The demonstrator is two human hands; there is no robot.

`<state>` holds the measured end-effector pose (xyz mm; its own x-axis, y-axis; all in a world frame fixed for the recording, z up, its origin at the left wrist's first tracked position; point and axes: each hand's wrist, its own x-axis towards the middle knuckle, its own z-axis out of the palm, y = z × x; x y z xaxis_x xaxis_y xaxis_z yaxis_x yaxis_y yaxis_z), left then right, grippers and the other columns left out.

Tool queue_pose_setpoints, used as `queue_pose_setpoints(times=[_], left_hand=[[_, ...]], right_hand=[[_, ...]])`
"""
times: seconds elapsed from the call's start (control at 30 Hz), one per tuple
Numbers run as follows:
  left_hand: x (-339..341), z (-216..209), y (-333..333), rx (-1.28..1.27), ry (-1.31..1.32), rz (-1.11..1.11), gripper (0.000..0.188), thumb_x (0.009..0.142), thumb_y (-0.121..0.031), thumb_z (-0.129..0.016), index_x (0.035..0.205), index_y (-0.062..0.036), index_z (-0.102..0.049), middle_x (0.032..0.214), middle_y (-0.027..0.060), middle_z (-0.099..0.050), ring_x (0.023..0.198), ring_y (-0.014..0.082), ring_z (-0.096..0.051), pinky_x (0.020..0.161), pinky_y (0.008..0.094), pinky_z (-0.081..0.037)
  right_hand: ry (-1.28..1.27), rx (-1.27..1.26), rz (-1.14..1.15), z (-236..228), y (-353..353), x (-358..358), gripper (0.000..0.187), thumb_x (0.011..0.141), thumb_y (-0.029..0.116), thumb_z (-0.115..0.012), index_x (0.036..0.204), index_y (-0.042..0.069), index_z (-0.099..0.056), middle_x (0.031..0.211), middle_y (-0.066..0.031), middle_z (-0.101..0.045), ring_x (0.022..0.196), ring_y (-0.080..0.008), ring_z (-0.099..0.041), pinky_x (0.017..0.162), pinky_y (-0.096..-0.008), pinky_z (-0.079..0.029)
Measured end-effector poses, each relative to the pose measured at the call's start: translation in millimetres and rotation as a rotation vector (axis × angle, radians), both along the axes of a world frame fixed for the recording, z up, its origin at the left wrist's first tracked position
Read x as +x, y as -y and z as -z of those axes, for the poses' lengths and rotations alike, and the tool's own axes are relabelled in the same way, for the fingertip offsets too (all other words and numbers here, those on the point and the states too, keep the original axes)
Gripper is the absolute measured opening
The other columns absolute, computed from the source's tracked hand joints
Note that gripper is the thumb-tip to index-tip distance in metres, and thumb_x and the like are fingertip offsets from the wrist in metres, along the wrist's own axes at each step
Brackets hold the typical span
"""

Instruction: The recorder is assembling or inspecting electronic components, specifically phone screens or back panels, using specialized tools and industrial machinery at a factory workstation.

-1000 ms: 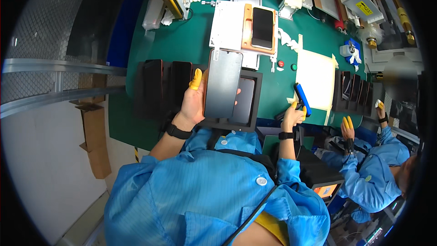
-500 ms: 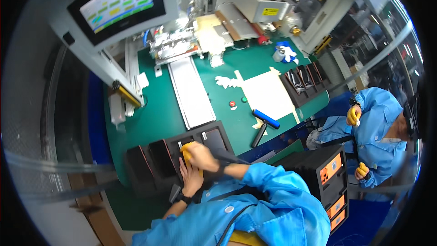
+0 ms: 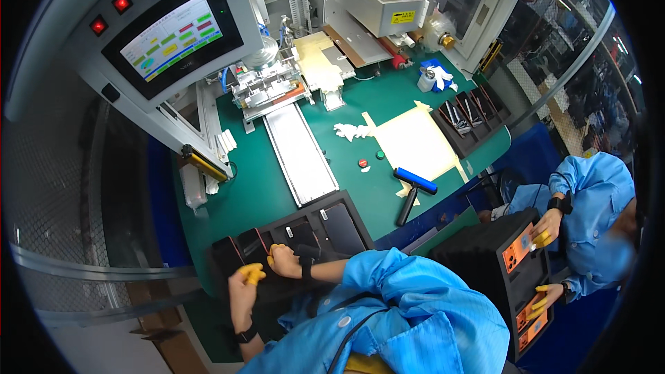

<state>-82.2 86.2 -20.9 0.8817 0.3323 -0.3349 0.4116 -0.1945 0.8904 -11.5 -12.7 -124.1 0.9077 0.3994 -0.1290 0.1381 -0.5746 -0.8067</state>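
My left hand [image 3: 244,292], with yellow covers on its fingertips, is raised over the near left edge of a black foam tray [image 3: 361,225]. Its fingers are curled together; whatever they hold, if anything, is hidden. Over the tray's middle, my right hand [image 3: 287,262] is closed, yellow-tipped fingers bent down beside a thin dark panel with a reddish edge [image 3: 262,238]. I cannot make out what it grips. Dark flat panels stand tilted in the left slots. At the right end lies a dark rectangular panel [image 3: 342,227] with a small white label.
A white rail [image 3: 302,156] runs from the tray to a metal fixture [image 3: 267,86]. Farther right are a blue roller [image 3: 415,181], a yellowish sheet [image 3: 415,142] and a second black tray [image 3: 478,135]. A co-worker in blue [image 3: 589,201] handles stacked black crates [image 3: 485,256].
My hands were together over the tray's middle; now the left has drawn off toward the near left, and the right has shifted slightly. The co-worker's hands have moved down to the crates.
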Motion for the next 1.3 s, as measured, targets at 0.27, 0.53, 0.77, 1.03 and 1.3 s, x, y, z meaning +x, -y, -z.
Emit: queue_pose_setpoints(times=[0.27, 0.53, 0.77, 1.03, 1.3], left_hand=[[99.5, -29.9, -0.1, -0.234, 0.224, -0.141, 0.019, 0.084, -0.011, -0.051, 0.098, -0.0036, -0.061, 0.079, 0.0023, -0.061, 0.067, 0.0057, -0.055, 0.060, 0.0171, -0.041], [171.2, 12.5, 52.4, 0.097, 0.232, -0.280, 0.011, 0.073, -0.006, -0.063, 0.082, -0.0005, -0.064, 0.073, 0.0048, -0.063, 0.066, 0.0084, -0.056, 0.060, 0.0223, -0.044], [237.3, 46.3, 64.5, 0.438, 0.261, -0.300, 0.008, 0.069, -0.006, -0.061, 0.076, -0.0031, -0.064, 0.072, 0.0104, -0.063, 0.064, 0.0187, -0.060, 0.059, 0.0288, -0.046], [303.7, 54.7, 132.7, 0.806, 0.037, -0.218, 0.047, 0.069, -0.047, -0.063, 0.090, -0.0047, -0.060, 0.104, 0.0147, -0.051, 0.104, 0.0289, -0.042, 0.079, 0.0465, -0.035], [301.0, 56.0, 146.9, 0.775, -0.098, -0.210, 0.048, 0.066, -0.043, -0.068, 0.090, -0.0026, -0.058, 0.100, 0.0144, -0.048, 0.102, 0.0301, -0.041, 0.078, 0.0462, -0.036]], right_hand=[[0.004, 0.190, 0.050, -40.2, 34.6, 22.0, 0.024, 0.070, -0.002, -0.051, 0.092, -0.002, -0.041, 0.068, -0.0258, -0.056, 0.066, -0.0432, -0.056, 0.058, -0.0499, -0.046], [0.096, 0.215, 0.112, -72.1, 178.8, 77.8, 0.026, 0.085, -0.001, -0.040, 0.111, 0.001, -0.044, 0.089, -0.0126, -0.054, 0.079, -0.0188, -0.053, 0.070, -0.0279, -0.042], [0.124, 0.151, 0.287, -90.3, 216.7, 121.2, 0.023, 0.089, 0.004, -0.039, 0.112, 0.001, -0.043, 0.087, -0.0081, -0.050, 0.073, -0.0117, -0.046, 0.066, -0.0228, -0.039], [0.161, 0.247, 0.415, -52.1, 237.2, 182.2, 0.026, 0.089, 0.003, -0.038, 0.114, 0.001, -0.044, 0.093, -0.0044, -0.049, 0.072, -0.0076, -0.041, 0.065, -0.0200, -0.036], [0.126, 0.348, 0.472, -36.5, 194.9, 244.3, 0.029, 0.081, -0.006, -0.037, 0.108, 0.000, -0.046, 0.096, -0.0133, -0.053, 0.084, -0.0224, -0.052, 0.076, -0.0289, -0.040]])
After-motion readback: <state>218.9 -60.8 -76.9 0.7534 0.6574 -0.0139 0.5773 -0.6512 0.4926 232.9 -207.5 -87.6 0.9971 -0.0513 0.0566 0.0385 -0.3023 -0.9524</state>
